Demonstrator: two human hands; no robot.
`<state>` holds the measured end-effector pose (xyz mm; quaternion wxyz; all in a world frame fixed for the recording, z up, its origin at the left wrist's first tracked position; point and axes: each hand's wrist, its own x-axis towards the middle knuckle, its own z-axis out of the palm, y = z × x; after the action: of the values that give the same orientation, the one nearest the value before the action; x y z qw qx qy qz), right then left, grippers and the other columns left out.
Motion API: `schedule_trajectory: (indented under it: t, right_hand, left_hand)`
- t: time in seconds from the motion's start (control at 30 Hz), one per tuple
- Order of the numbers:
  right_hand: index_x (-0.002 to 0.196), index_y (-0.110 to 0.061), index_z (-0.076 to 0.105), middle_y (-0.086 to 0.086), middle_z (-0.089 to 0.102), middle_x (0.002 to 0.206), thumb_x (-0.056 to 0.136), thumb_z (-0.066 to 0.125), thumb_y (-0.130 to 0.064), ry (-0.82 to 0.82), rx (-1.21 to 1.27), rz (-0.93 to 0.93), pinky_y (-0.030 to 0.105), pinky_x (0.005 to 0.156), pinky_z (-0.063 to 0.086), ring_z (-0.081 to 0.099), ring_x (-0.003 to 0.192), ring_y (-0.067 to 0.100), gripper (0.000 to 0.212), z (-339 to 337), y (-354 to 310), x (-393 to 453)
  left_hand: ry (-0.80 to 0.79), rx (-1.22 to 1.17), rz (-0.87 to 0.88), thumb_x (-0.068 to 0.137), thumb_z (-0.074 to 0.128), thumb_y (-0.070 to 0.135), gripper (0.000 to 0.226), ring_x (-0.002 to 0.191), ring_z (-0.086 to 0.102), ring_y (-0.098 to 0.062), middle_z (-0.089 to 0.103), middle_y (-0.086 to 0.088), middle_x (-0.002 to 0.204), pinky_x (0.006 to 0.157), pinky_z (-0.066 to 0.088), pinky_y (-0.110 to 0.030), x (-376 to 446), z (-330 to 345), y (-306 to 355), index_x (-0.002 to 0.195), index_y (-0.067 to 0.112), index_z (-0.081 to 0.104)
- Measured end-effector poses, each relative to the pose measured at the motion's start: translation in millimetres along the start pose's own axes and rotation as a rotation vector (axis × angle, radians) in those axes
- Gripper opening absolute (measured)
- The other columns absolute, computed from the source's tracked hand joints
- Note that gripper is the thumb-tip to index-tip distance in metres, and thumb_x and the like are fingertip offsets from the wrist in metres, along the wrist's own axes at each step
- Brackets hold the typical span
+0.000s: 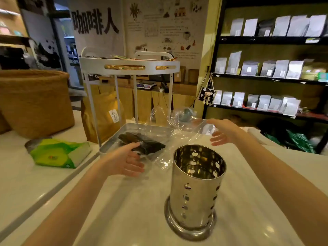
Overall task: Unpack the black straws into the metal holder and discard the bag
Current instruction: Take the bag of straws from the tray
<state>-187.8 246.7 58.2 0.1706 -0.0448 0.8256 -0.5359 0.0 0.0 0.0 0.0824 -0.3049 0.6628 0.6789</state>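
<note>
Big black chars "咖啡人" on the white wall banner (pixel 95 22). Partial white letters "ED CO" on a dark sign (pixel 92 76) behind the white cart's upper tray. Poster (pixel 165 27) small print, brown bag's white label (pixel 113 115), shelf pouch labels: too small/blurred to read.

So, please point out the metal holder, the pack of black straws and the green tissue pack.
metal holder (pixel 195 196): head view, on its perforated side wall.
pack of black straws (pixel 150 145): head view, on the dark bundle's middle.
green tissue pack (pixel 58 153): head view, on its top face.
</note>
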Motion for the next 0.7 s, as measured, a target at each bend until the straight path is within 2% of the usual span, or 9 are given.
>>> schedule_trajectory:
  t: [0.07, 0.17, 0.23, 0.3, 0.37, 0.4, 0.5, 0.6, 0.7]
  right_hand:
    - [0.127, -0.003, 0.041, 0.022, 0.056, 0.104, 0.084, 0.064, -0.033, -0.088, 0.175, 0.106, 0.036, 0.054, 0.054, 0.064, 0.078, 0.032, 0.057, 6, 4, 2]
    - [0.119, 0.0, 0.046, 0.023, 0.062, 0.1, 0.082, 0.066, -0.028, -0.248, 0.349, 0.149, 0.032, 0.05, 0.056, 0.066, 0.079, 0.032, 0.051, 15, 13, 9]
    - [0.113, -0.002, 0.052, 0.02, 0.065, 0.091, 0.084, 0.065, -0.023, -0.261, 0.347, 0.097, 0.032, 0.056, 0.057, 0.066, 0.078, 0.03, 0.039, 21, 16, 14]
    - [0.106, -0.002, 0.057, 0.018, 0.066, 0.088, 0.087, 0.061, -0.014, -0.256, 0.337, 0.035, 0.033, 0.068, 0.056, 0.065, 0.079, 0.027, 0.022, 26, 15, 15]
    - [0.092, -0.003, 0.06, 0.016, 0.066, 0.089, 0.089, 0.056, -0.007, -0.243, 0.307, -0.018, 0.031, 0.069, 0.056, 0.065, 0.078, 0.025, 0.007, 30, 12, 16]
    - [0.087, -0.002, 0.06, 0.016, 0.066, 0.09, 0.089, 0.055, -0.004, -0.232, 0.294, -0.039, 0.03, 0.067, 0.057, 0.066, 0.078, 0.023, 0.006, 31, 11, 17]
    - [0.097, 0.0, 0.059, 0.015, 0.067, 0.092, 0.085, 0.057, 0.003, -0.198, 0.312, -0.096, 0.032, 0.066, 0.059, 0.068, 0.078, 0.022, 0.012, 30, 4, 14]
    - [0.109, 0.0, 0.056, 0.012, 0.068, 0.086, 0.084, 0.059, 0.004, -0.19, 0.294, -0.167, 0.033, 0.065, 0.06, 0.068, 0.074, 0.021, 0.025, 28, -6, 8]
    - [0.118, -0.005, 0.053, 0.011, 0.067, 0.09, 0.083, 0.061, 0.003, -0.195, 0.323, -0.25, 0.035, 0.064, 0.06, 0.069, 0.075, 0.02, 0.037, 27, -20, 1]
  left_hand:
    - [-0.027, -0.167, -0.022, 0.086, 0.049, 0.046, 0.06, 0.089, 0.066, -0.033, 0.066, -0.021, 0.101, 0.062, 0.056, -0.036, 6, 8, -1, 0.12, -0.003, 0.048]
    - [-0.053, -0.365, 0.01, 0.086, 0.053, 0.037, 0.058, 0.089, 0.064, -0.033, 0.062, -0.023, 0.105, 0.059, 0.058, -0.035, 17, 17, -5, 0.127, -0.003, 0.042]
    - [-0.035, -0.442, 0.055, 0.087, 0.055, 0.028, 0.053, 0.088, 0.066, -0.031, 0.062, -0.023, 0.107, 0.06, 0.06, -0.033, 22, 19, -8, 0.128, -0.002, 0.041]
    - [-0.023, -0.54, 0.087, 0.086, 0.057, 0.017, 0.045, 0.079, 0.071, -0.029, 0.064, -0.024, 0.105, 0.061, 0.059, -0.033, 25, 20, -9, 0.125, -0.001, 0.045]
    - [-0.023, -0.612, 0.102, 0.085, 0.057, 0.011, 0.041, 0.072, 0.073, -0.027, 0.065, -0.024, 0.106, 0.059, 0.06, -0.032, 25, 22, -10, 0.124, 0.0, 0.047]
    - [-0.026, -0.635, 0.103, 0.085, 0.056, 0.009, 0.039, 0.071, 0.073, -0.026, 0.065, -0.025, 0.106, 0.058, 0.059, -0.032, 23, 23, -8, 0.123, -0.001, 0.048]
    - [-0.061, -0.703, 0.101, 0.087, 0.055, 0.012, 0.034, 0.074, 0.072, -0.029, 0.068, -0.025, 0.098, 0.057, 0.059, -0.034, 18, 26, -6, 0.118, -0.002, 0.051]
    - [-0.114, -0.757, 0.084, 0.089, 0.052, 0.024, 0.035, 0.065, 0.072, -0.03, 0.072, -0.025, 0.084, 0.05, 0.059, -0.032, 15, 27, -3, 0.116, 0.002, 0.051]
    - [-0.127, -0.762, 0.051, 0.085, 0.056, 0.033, 0.041, 0.064, 0.071, -0.026, 0.073, -0.019, 0.084, 0.053, 0.057, -0.03, 14, 32, 1, 0.118, 0.009, 0.054]
